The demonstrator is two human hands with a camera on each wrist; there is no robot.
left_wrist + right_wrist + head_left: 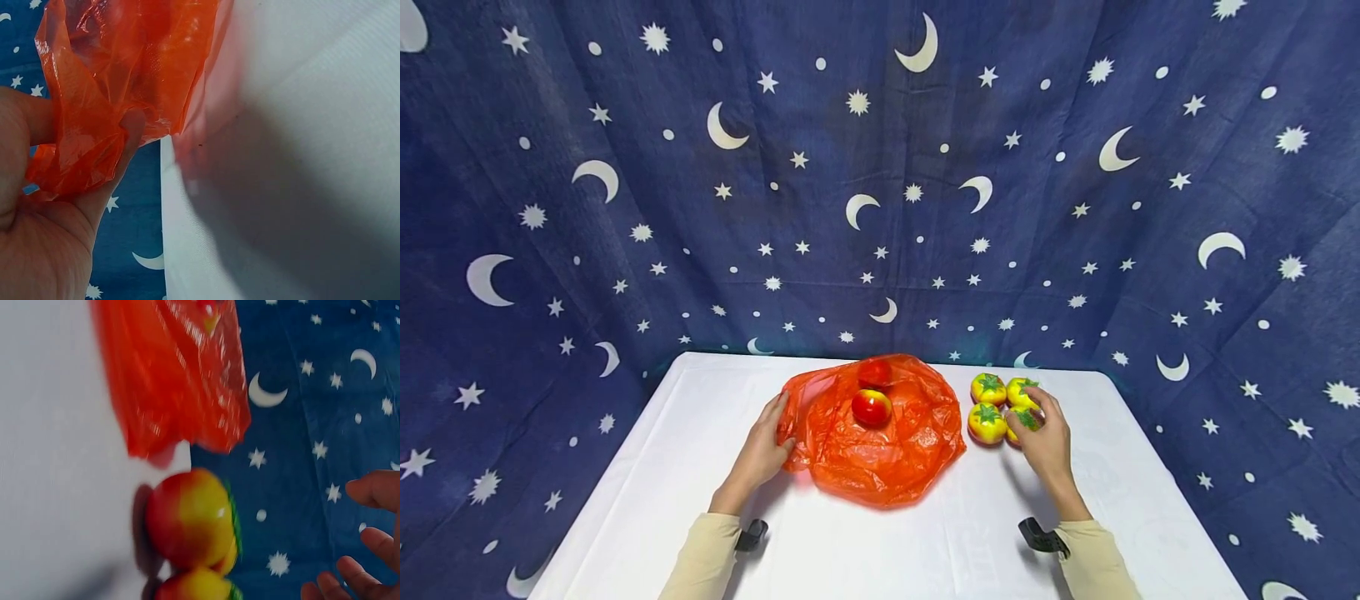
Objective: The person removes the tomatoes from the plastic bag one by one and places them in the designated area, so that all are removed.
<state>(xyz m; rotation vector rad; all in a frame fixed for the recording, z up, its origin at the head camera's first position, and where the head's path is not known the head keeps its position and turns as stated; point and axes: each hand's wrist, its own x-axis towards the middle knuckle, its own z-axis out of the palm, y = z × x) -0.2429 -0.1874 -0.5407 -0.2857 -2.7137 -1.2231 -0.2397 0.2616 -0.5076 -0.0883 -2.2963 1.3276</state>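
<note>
A thin red-orange plastic bag (887, 467) lies spread on the white table. My left hand (765, 446) holds its left edge, the film bunched between thumb and fingers in the left wrist view. A glossy red-and-yellow fruit (872, 409) shows within the bag, and a second red fruit (875, 372) sits just behind it, partly under the film. On the right, several persimmon-like fruits (987, 423) with green leafy tops stand in a close group. Over the nearest right-hand one, my right hand (1047, 437) hovers with fingers apart, seemingly holding nothing.
The white-covered table (955, 550) ends at a dark blue curtain (820, 208) printed with moons and stars. Black bands with small devices (751, 535) sit at both wrists.
</note>
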